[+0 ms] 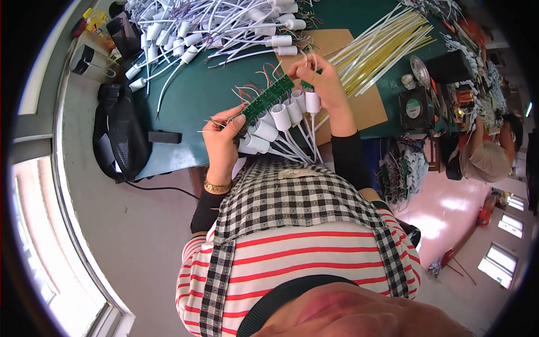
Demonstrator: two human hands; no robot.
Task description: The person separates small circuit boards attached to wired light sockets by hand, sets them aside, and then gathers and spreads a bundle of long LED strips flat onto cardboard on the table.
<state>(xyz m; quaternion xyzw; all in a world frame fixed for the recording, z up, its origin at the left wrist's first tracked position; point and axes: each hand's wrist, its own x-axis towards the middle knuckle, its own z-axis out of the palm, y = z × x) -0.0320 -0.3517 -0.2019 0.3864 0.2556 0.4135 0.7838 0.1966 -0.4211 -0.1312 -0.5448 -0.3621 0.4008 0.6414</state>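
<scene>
A strip of green circuit boards (268,100) with red and white wires is held at a slant above the table's near edge. My left hand (223,136) is closed on its left end, thumb on top. At the other end, my right hand (321,78) pinches a small green board piece (306,85), with a narrow gap between it and the strip. Whether wires still join the two is too small to tell. Several white cylindrical housings (280,117) with white cables hang below the strip, close to my apron.
A heap of white cabled housings (191,39) covers the far left of the green table (185,101). White and yellow strips (382,48) lie on cardboard (368,112) at the right, near a black fan (414,108). A black bag (120,135) sits left. Another person (485,151) works far right.
</scene>
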